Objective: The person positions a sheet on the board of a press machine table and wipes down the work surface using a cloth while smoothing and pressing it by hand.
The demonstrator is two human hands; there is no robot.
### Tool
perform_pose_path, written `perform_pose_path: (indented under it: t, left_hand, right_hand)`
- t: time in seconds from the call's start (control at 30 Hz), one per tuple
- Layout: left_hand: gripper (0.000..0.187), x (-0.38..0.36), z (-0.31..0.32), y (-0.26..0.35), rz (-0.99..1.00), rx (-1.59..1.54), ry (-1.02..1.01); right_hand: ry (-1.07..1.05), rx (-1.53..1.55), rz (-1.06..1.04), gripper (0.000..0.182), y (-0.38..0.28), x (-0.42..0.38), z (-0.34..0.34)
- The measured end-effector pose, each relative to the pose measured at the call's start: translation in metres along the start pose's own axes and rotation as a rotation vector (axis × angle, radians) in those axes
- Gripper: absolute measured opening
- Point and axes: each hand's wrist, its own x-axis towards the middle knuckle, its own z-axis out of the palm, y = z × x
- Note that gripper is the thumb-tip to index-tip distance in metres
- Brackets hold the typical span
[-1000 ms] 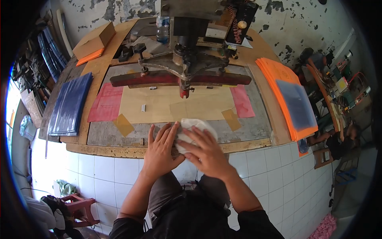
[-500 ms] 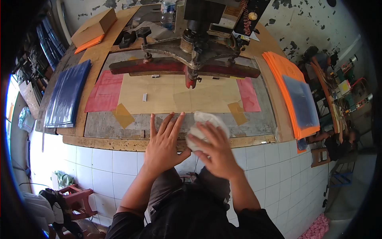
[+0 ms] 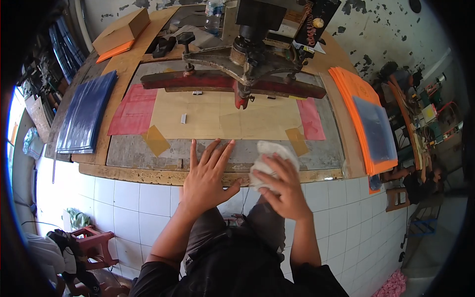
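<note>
My left hand [image 3: 207, 178] lies flat with fingers spread on the grey metal bed [image 3: 131, 153], its fingertips at the near edge of a pale yellow sheet [image 3: 198, 123]. My right hand [image 3: 284, 193] grips a bunched white cloth [image 3: 264, 147] over the bed's front edge. Brown tape [image 3: 156, 141] crosses the sheet's left front corner, and another piece of tape [image 3: 297, 141] crosses the right one. Pink sheets [image 3: 132, 111] show at both ends. Above the sheet hangs the press head, with a red-and-black bar [image 3: 208, 80].
Blue plastic sheets [image 3: 86, 116] are stacked at the left. To the right lies a pile of orange folders [image 3: 356, 116] with a clear blue sheet [image 3: 376, 128] on top. At the back are a cardboard box [image 3: 121, 30] and a water bottle [image 3: 213, 17]. Another person [image 3: 420, 185] sits far right.
My right hand has slid to the right with the white cloth, away from my left hand. My left hand stays at the sheet's edge. The camera view has shifted slightly.
</note>
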Motion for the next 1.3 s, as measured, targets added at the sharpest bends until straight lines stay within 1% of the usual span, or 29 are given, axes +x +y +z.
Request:
perform_pose_path:
  t: [0.03, 0.07, 0.13, 0.2, 0.23, 0.33, 0.43, 0.53, 0.6, 0.63, 0.67, 0.73, 0.77, 0.83, 0.93, 0.97, 1.0, 1.03, 1.07, 1.13, 1.17, 1.23, 1.27, 1.3]
  left_hand:
    - [0.104, 0.001, -0.001, 0.000, -0.004, 0.005, -0.010]
    - [0.103, 0.000, -0.002, 0.001, -0.005, 0.010, -0.022]
    - [0.103, -0.001, -0.001, 0.001, -0.003, 0.015, -0.018]
    - [0.102, 0.000, -0.001, 0.002, 0.001, 0.014, -0.014]
    - [0.102, 0.000, -0.001, 0.002, 0.001, 0.014, -0.015]
    - [0.102, 0.000, 0.000, 0.001, 0.010, 0.031, -0.022]
    - [0.101, 0.001, 0.001, 0.000, 0.015, 0.033, -0.014]
    - [0.100, -0.003, 0.001, 0.001, 0.010, 0.037, -0.012]
    - [0.099, -0.003, 0.001, 0.000, 0.022, 0.047, -0.005]
    - [0.099, -0.003, 0.002, 0.000, 0.029, 0.052, 0.003]
    - [0.099, -0.002, 0.002, 0.000, 0.036, 0.056, 0.010]
    - [0.097, 0.000, 0.001, 0.000, 0.040, 0.042, -0.003]
    - [0.096, 0.000, 0.002, 0.000, 0.039, 0.034, -0.015]
    - [0.095, -0.001, 0.003, 0.000, 0.041, 0.021, -0.009]
    - [0.089, -0.001, 0.002, 0.000, 0.038, 0.031, -0.002]
    - [0.086, -0.002, 0.001, 0.001, 0.034, 0.039, -0.004]
    - [0.084, -0.003, 0.001, 0.000, 0.037, 0.042, -0.001]
    - [0.082, -0.003, 0.001, 0.000, 0.044, 0.045, 0.000]
    - [0.081, -0.003, 0.002, 0.000, 0.055, 0.045, 0.002]
    - [0.077, -0.003, 0.004, -0.001, 0.050, 0.042, 0.007]
    - [0.076, -0.003, 0.005, -0.001, 0.046, 0.037, 0.011]
    - [0.075, -0.002, 0.005, 0.000, 0.039, 0.019, 0.008]
    - [0.075, -0.002, 0.005, 0.000, 0.034, 0.012, 0.005]
    - [0.074, -0.002, 0.004, 0.000, 0.039, 0.012, 0.000]
  right_hand:
    - [0.009, 0.030, 0.007, 0.046, 0.007, -0.005, -0.004]
    - [0.127, -0.033, 0.097, 0.045, 0.017, -0.008, -0.006]
    - [0.296, -0.250, 0.316, 0.045, 0.041, -0.009, -0.010]
    - [0.356, -0.471, 0.497, 0.047, 0.050, -0.009, -0.002]
    - [0.347, -0.549, 0.486, 0.050, 0.042, -0.006, 0.005]
    - [0.153, -0.282, 0.141, 0.047, -0.014, -0.004, 0.021]
    - [-0.001, -0.060, -0.064, 0.045, -0.024, -0.014, 0.018]
    - [0.192, -0.066, 0.065, 0.043, 0.024, -0.021, -0.002]
    - [0.392, -0.339, 0.337, 0.043, 0.044, -0.028, -0.006]
    - [0.422, -0.471, 0.435, 0.043, 0.049, -0.030, -0.005]
    - [0.417, -0.440, 0.404, 0.044, 0.049, -0.034, 0.000]
    - [0.402, -0.377, 0.343, 0.046, 0.026, -0.029, 0.016]
    - [0.297, -0.308, 0.250, 0.050, 0.003, -0.029, 0.023]
    - [0.113, -0.179, 0.028, 0.056, -0.018, -0.041, 0.042]
    - [0.128, -0.180, -0.087, 0.055, 0.002, -0.055, 0.050]
    - [0.200, -0.211, -0.008, 0.051, 0.013, -0.057, 0.043]
    - [0.348, -0.193, 0.074, 0.047, 0.025, -0.056, 0.036]
    - [0.467, -0.275, 0.150, 0.042, 0.036, -0.058, 0.028]
    - [0.555, -0.328, 0.268, 0.040, 0.051, -0.063, 0.025]
    - [0.631, -0.397, 0.399, 0.038, 0.059, -0.063, 0.016]
    - [0.615, -0.382, 0.375, 0.039, 0.055, -0.064, 0.019]
    - [0.580, -0.349, 0.329, 0.041, 0.027, -0.056, 0.038]
    - [0.496, -0.305, 0.243, 0.045, 0.009, -0.056, 0.050]
    - [0.363, -0.261, 0.194, 0.049, -0.008, -0.056, 0.060]
